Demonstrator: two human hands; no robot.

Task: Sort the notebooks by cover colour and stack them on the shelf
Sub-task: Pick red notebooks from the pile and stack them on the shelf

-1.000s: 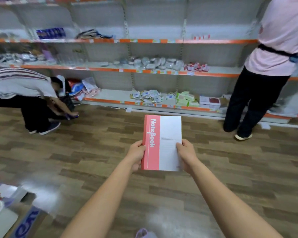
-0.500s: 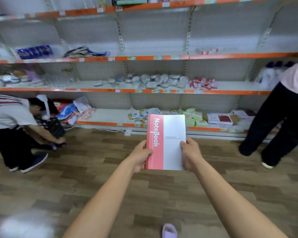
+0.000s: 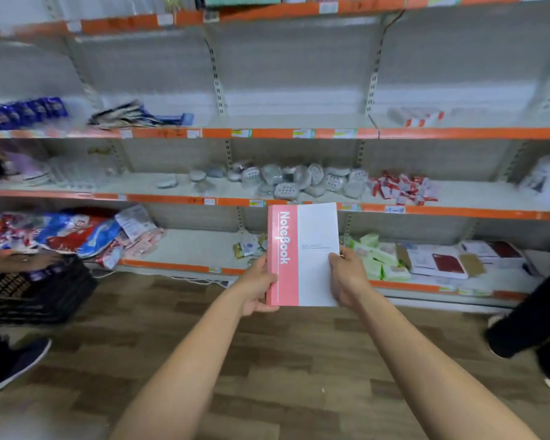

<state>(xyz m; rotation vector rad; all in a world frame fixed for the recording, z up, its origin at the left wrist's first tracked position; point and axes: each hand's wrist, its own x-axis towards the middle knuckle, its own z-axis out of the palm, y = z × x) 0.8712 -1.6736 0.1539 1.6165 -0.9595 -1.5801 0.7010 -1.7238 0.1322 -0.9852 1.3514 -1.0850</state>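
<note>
I hold a pink and white notebook [image 3: 302,254] upright in front of me, its pink spine strip lettered "NoteBook". My left hand [image 3: 257,285] grips its lower left edge and my right hand [image 3: 346,277] grips its lower right edge. Behind it runs a store shelf unit with orange edge strips [image 3: 299,133]. On the bottom shelf at the right lie red and white notebooks [image 3: 442,263] flat in a small pile.
Soap dishes [image 3: 286,181] and red packets [image 3: 400,187] fill the middle shelf; green packs [image 3: 378,258] lie on the bottom shelf. A crouching person with a black basket [image 3: 35,290] is at the left. Another person's dark legs [image 3: 534,315] stand at the right on the wooden floor.
I have come closer to the shelves and the view has tilted up. The notebook stays in both hands. The person at the right has shifted toward the frame's edge.
</note>
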